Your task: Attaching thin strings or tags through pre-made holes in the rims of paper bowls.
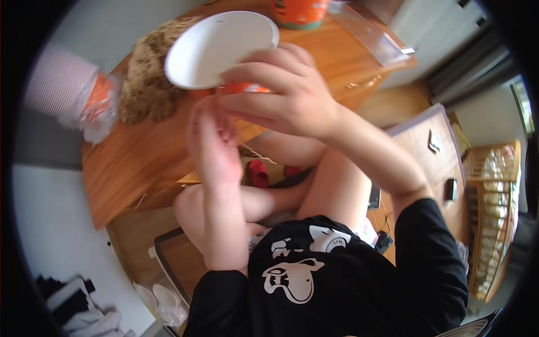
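Note:
A white-lined tub (216, 48) with orange on its outer wall is at the near side of the wooden table, its round mouth turned toward me. In front of its lower right rim is my right hand (289, 90), fingers bent and pinched together. My left hand (216, 143) is raised below it, palm side showing and fingers curled. The fingertips of both hands meet just below the rim, blurred. What they pinch there is too small to make out, and I cannot tell whether they also touch the tub.
On the wooden table (135, 163), a brown furry cloth (149, 78) lies left of the tub. Farther left is a plastic-wrapped stack of tubs (64, 87). An orange tub (300, 12) and a clear plastic tray (373, 36) are at the back. A wooden rack (494, 219) is at right.

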Available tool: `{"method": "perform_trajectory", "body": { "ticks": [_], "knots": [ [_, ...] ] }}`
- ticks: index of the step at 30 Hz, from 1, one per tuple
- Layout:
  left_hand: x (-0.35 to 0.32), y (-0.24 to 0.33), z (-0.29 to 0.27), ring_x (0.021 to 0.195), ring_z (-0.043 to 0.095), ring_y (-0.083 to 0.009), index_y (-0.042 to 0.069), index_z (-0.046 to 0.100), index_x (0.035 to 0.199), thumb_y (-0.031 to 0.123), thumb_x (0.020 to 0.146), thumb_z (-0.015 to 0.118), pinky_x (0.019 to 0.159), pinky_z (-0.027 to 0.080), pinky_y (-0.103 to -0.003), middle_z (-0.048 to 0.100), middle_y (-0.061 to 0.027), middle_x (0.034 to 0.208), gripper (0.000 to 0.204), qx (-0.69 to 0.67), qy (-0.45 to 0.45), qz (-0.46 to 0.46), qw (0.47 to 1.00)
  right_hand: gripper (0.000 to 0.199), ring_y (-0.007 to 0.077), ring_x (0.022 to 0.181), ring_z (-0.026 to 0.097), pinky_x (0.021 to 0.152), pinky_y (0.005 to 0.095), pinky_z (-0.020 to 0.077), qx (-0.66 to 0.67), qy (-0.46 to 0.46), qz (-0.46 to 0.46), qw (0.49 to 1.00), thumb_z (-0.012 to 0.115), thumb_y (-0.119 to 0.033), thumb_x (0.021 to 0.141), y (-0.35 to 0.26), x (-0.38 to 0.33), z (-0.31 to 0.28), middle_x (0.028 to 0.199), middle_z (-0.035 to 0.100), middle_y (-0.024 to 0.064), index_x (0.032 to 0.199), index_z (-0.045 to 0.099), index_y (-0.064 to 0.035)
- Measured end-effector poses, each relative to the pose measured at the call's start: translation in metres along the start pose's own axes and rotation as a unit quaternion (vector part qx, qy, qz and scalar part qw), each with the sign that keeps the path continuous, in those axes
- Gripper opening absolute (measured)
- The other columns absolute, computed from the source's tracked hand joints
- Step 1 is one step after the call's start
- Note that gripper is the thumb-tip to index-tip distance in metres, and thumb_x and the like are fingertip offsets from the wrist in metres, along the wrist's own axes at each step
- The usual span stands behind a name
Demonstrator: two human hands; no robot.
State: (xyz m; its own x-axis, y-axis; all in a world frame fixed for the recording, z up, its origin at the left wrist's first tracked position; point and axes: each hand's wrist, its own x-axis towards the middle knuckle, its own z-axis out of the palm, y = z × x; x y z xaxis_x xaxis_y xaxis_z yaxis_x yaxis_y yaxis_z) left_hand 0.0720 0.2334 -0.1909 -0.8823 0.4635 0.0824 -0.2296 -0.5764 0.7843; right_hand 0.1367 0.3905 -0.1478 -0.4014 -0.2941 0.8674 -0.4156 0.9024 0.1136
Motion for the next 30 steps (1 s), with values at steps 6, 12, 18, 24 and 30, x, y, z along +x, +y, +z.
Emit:
{"method": "perform_trajectory", "body": {
  "ticks": [6,12,18,24,30],
  "knots": [
    [-0.002,0.008,0.000,0.056,0.034,-0.0005,0.010,0.061,0.100,0.022,0.103,0.058,0.050,0.026,-0.019,0.041,0.0091,0.067,0.013,0.032,-0.022,0.000,0.999,0.018,0.0346,0.100,0.063,0.086,0.0427,0.0519,-0.132,0.068,0.384,0.911,0.072,0.001,0.081,-0.056,-0.192,-0.076,0.106,0.068,0.0151,0.097,0.067,-0.0042],
    [-0.002,0.003,-0.001,0.057,0.033,0.0006,0.010,0.064,0.102,0.021,0.102,0.061,0.050,0.026,-0.019,0.047,0.0095,0.071,0.012,0.029,-0.025,0.007,0.999,0.088,0.0398,0.143,0.034,0.113,0.0539,0.0338,-0.355,-0.259,0.730,0.523,0.078,-0.037,0.083,-0.179,-0.478,-0.132,0.155,0.036,0.0191,0.152,0.032,-0.0095],
    [0.004,-0.003,-0.015,0.059,0.032,0.0004,0.008,0.064,0.103,0.021,0.102,0.062,0.051,0.027,-0.019,0.054,0.0079,0.079,0.013,-0.012,-0.031,-0.001,0.999,0.083,0.0381,0.139,0.038,0.111,0.0534,0.0385,-0.318,-0.308,0.770,0.460,0.071,-0.034,0.088,-0.197,-0.487,-0.123,0.152,0.037,0.0184,0.154,0.029,-0.0050],
    [0.002,-0.005,-0.008,0.059,0.033,0.0005,0.008,0.064,0.104,0.021,0.102,0.062,0.052,0.027,-0.019,0.056,0.0072,0.082,0.013,-0.013,-0.043,-0.008,0.999,0.071,0.0372,0.128,0.048,0.102,0.0474,0.0483,-0.337,-0.295,0.765,0.464,0.066,-0.032,0.091,-0.183,-0.475,-0.124,0.140,0.047,0.0189,0.146,0.038,0.0025],
    [0.001,-0.003,-0.018,0.061,0.034,0.0004,0.008,0.064,0.103,0.021,0.102,0.062,0.053,0.028,-0.019,0.056,0.0070,0.082,0.014,0.003,-0.040,0.005,0.999,0.055,0.0371,0.126,0.049,0.097,0.0472,0.0515,-0.353,-0.306,0.768,0.437,0.061,-0.030,0.094,-0.165,-0.465,-0.113,0.133,0.050,0.0191,0.134,0.045,0.0028]
  ]
}}
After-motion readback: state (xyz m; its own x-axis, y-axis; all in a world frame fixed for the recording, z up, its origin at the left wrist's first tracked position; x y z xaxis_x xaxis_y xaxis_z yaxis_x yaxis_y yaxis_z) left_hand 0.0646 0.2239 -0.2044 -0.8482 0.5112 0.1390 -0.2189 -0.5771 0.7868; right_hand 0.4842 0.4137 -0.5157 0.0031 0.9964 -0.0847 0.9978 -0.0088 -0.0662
